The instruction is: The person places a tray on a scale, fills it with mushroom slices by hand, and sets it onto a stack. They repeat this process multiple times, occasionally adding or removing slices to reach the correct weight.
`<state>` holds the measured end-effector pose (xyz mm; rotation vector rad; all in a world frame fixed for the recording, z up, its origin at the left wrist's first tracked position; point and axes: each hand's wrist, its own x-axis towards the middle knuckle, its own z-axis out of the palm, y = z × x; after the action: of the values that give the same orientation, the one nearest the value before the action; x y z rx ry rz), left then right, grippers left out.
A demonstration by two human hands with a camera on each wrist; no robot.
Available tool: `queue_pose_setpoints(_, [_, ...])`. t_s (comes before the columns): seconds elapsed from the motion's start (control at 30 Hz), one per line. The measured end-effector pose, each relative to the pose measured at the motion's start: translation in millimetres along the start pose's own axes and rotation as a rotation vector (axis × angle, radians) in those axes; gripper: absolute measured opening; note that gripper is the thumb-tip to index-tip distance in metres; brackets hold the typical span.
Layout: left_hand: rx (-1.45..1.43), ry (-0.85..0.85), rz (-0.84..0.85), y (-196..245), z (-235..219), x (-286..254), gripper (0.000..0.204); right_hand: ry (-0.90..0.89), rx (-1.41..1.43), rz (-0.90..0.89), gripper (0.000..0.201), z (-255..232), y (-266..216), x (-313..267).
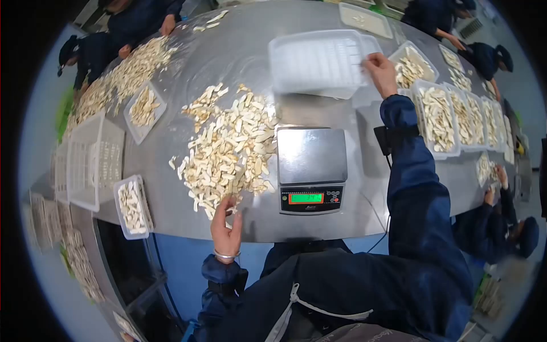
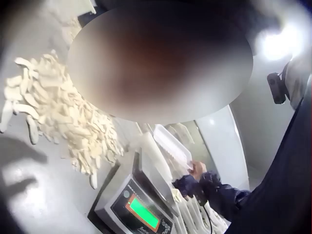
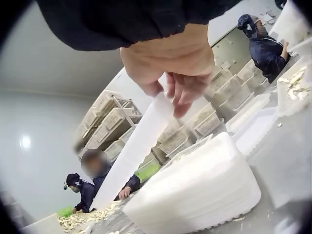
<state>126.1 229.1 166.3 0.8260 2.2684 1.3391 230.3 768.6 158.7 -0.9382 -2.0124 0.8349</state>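
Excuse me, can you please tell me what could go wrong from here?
The right grip pinches the tray by one edge, so the tray might slip or knock the nearby stack of trays. Also, the pile of pale slices lies close beside the scale, so a stray piece could get onto its bare plate and perhaps spoil a reading.

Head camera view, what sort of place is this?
Probably a food-packing room: a digital scale sits beside a heap of pale pieces, with filled plastic trays on the same steel table.
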Motion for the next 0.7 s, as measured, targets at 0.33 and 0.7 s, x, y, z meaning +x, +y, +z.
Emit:
queue_pose_setpoints(0.33, [0.540, -0.512, 0.637, 50, 62, 45, 0.074, -0.784, 0.010, -0.115, 0.024, 35, -81, -79])
queue_pose_setpoints(0.7, [0.578, -0.541, 0.491, 44, 91, 41, 0.048, 0.010, -0.653, -0.162, 0.038, 33, 102, 47])
